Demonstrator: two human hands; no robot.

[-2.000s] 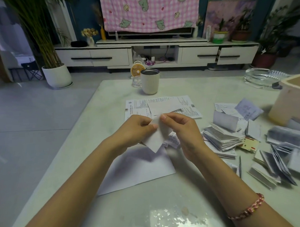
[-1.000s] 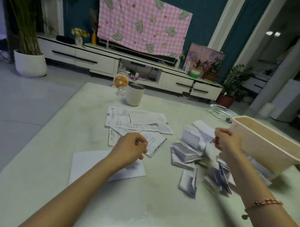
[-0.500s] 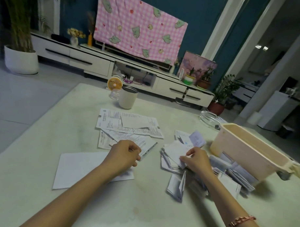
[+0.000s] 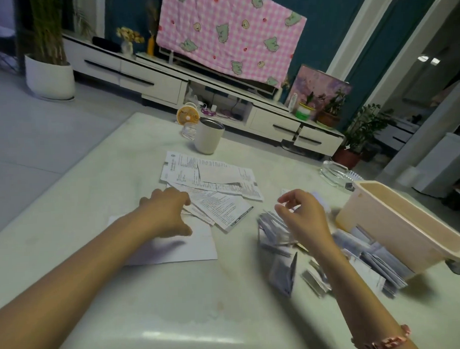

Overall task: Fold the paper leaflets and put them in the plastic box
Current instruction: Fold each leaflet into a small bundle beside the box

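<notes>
Several flat printed leaflets (image 4: 211,180) lie fanned in the middle of the pale table (image 4: 176,306). My left hand (image 4: 165,210) hovers over their near edge with loosely spread fingers and holds nothing. A heap of folded leaflets (image 4: 279,266) lies to the right. Above it my right hand (image 4: 303,216) is lifted, fingers relaxed and empty. The beige plastic box (image 4: 397,228) stands tilted at the right, propped on more folded leaflets (image 4: 378,260).
A blank white sheet (image 4: 184,249) lies under my left wrist. A cream cup (image 4: 209,136), a small glass and an orange fan (image 4: 187,115) stand at the far edge. A glass ashtray (image 4: 335,173) sits beyond the box.
The folded leaflet I held in both hands went to the heap on the right. My right hand has lifted off the heap. My left hand has opened and slid toward the flat leaflets.
</notes>
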